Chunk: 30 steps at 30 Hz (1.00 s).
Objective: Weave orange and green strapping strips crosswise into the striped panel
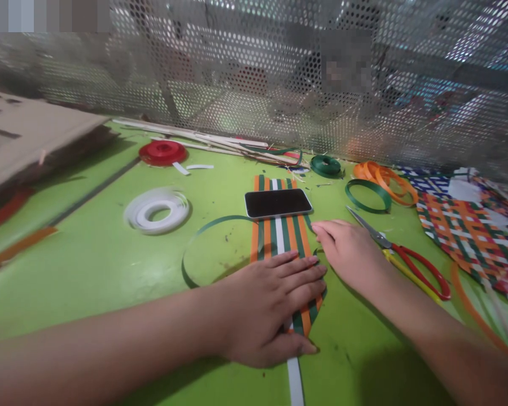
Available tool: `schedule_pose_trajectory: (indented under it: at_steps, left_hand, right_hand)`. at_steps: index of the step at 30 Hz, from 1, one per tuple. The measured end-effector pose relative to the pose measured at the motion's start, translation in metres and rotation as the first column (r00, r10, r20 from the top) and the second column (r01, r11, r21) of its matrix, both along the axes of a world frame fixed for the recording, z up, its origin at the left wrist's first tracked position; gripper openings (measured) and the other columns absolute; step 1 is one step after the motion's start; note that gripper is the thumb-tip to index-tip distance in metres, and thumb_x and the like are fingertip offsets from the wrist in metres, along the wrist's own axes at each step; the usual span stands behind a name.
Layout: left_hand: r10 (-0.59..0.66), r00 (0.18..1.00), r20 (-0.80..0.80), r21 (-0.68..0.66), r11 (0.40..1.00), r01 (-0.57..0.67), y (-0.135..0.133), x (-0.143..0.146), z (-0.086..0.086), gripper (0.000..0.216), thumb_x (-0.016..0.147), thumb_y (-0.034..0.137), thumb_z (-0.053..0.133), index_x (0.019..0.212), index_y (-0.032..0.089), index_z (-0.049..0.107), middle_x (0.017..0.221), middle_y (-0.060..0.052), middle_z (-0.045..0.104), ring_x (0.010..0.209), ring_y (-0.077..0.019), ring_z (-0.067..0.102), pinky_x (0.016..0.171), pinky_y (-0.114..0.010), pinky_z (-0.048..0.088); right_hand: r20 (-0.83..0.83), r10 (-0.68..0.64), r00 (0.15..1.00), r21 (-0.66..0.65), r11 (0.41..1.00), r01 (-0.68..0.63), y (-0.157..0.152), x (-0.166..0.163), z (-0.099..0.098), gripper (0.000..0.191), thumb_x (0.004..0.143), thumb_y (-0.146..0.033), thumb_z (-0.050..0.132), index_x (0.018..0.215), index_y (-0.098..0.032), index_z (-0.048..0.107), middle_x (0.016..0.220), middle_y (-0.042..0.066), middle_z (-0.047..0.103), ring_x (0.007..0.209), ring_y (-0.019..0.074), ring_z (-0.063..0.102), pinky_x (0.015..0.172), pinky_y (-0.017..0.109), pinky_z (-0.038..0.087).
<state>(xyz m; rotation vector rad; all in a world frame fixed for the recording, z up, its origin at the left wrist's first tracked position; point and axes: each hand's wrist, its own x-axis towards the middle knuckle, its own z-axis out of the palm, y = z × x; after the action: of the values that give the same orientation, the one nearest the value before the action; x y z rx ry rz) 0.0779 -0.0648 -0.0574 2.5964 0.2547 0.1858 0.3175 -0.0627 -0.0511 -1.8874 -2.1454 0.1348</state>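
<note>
Orange, green and white strips [280,239] lie side by side on the table, running away from me. My left hand [275,301] rests flat across their near part, fingers spread. A phone [278,202] with a dark screen lies across their far part. Just right of the strips, my right hand [347,248] is closed in a pinch on the end of a green strip [310,223]. That strip seems to pass beneath the phone's near edge and loops out on the left, its end hidden near my left forearm. Scissors [392,246] with red and yellow handles lie beside my right wrist.
On the green table [88,254] lie a white roll [158,211], a red roll [163,152], a green roll [325,165] and orange coils [381,179]. Thin sticks [203,138] line the perforated panel [245,73]. Woven pieces [465,231] sit right, cardboard [38,129] left.
</note>
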Motion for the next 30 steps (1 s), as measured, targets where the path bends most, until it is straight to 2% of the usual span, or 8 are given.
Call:
schedule_pose_trajectory:
  at_steps: [3,6,12,17,19,23,26,30]
  left_hand:
    - [0.003,1.000,0.013,0.000,1.000,-0.003,-0.001,-0.001,0.000,0.077,0.112,0.060,0.043,0.168,0.007,0.040,0.176,-0.016,0.027,0.167,-0.0330,0.021,0.140,-0.049,0.012]
    - [0.001,1.000,0.014,0.002,1.000,-0.001,-0.001,-0.001,0.000,0.078,0.111,0.061,0.044,0.168,0.007,0.040,0.176,-0.017,0.028,0.166,-0.0335,0.022,0.140,-0.049,0.012]
    - [0.001,1.000,0.020,0.019,1.000,-0.001,-0.001,-0.001,-0.002,0.078,0.112,0.061,0.042,0.168,0.007,0.040,0.177,-0.017,0.029,0.167,-0.0333,0.022,0.140,-0.047,0.010]
    - [-0.002,1.000,0.005,0.017,1.000,0.002,-0.001,0.000,-0.003,0.078,0.112,0.062,0.040,0.168,0.008,0.039,0.177,-0.016,0.028,0.167,-0.0330,0.021,0.140,-0.047,0.006]
    - [0.000,1.000,0.002,0.027,1.000,0.000,-0.001,0.000,-0.002,0.078,0.112,0.062,0.039,0.168,0.008,0.038,0.178,-0.016,0.028,0.167,-0.0332,0.020,0.140,-0.048,0.004]
    - [0.000,1.000,0.008,0.040,0.999,0.000,-0.001,0.001,-0.001,0.079,0.112,0.060,0.041,0.168,0.004,0.037,0.177,-0.020,0.028,0.167,-0.0345,0.021,0.140,-0.048,0.004]
    - [-0.005,1.000,0.001,0.038,0.999,0.005,-0.001,0.001,-0.002,0.080,0.112,0.060,0.040,0.169,0.003,0.035,0.177,-0.021,0.025,0.167,-0.0342,0.020,0.139,-0.048,0.003]
    - [-0.007,1.000,-0.004,0.035,0.999,0.007,-0.001,0.002,-0.003,0.080,0.112,0.062,0.040,0.169,0.005,0.037,0.177,-0.021,0.023,0.168,-0.0335,0.017,0.139,-0.048,0.003]
  right_hand:
    - [0.057,0.012,0.998,0.041,0.999,-0.014,0.004,0.000,-0.004,0.039,0.107,-0.024,0.042,0.100,-0.017,0.080,0.097,0.014,0.082,0.091,0.0304,0.075,0.084,0.041,0.054]
    - [0.101,0.010,0.995,0.082,0.996,-0.019,0.008,-0.002,-0.005,0.039,0.107,-0.023,0.042,0.100,-0.018,0.080,0.099,0.015,0.082,0.093,0.0297,0.075,0.084,0.040,0.054]
    - [0.142,0.016,0.990,0.133,0.991,-0.035,0.011,-0.010,-0.005,0.044,0.110,-0.024,0.038,0.120,-0.015,0.079,0.112,0.018,0.082,0.102,0.0315,0.076,0.090,0.043,0.056]
    - [0.183,0.034,0.983,0.103,0.993,-0.053,0.002,-0.013,0.001,0.044,0.110,-0.030,0.041,0.116,-0.015,0.083,0.110,0.020,0.083,0.111,0.0374,0.073,0.099,0.053,0.054]
    - [0.196,0.046,0.979,0.070,0.996,-0.061,-0.005,-0.013,0.000,0.045,0.110,-0.035,0.043,0.122,-0.016,0.082,0.119,0.018,0.083,0.122,0.0390,0.069,0.105,0.056,0.053]
    - [0.211,0.045,0.976,-0.005,0.999,-0.045,-0.014,-0.014,-0.006,0.055,0.111,-0.039,0.037,0.148,-0.014,0.069,0.156,0.016,0.064,0.147,0.0414,0.053,0.117,0.062,0.045]
    - [0.209,0.022,0.978,-0.064,0.998,-0.009,-0.013,-0.013,-0.011,0.062,0.112,-0.044,0.032,0.157,-0.012,0.061,0.165,0.020,0.053,0.157,0.0441,0.042,0.122,0.066,0.039]
    - [0.186,-0.014,0.982,-0.138,0.990,0.041,-0.005,-0.010,-0.012,0.071,0.112,-0.056,0.032,0.166,-0.014,0.049,0.171,0.026,0.041,0.160,0.0495,0.033,0.124,0.070,0.034]
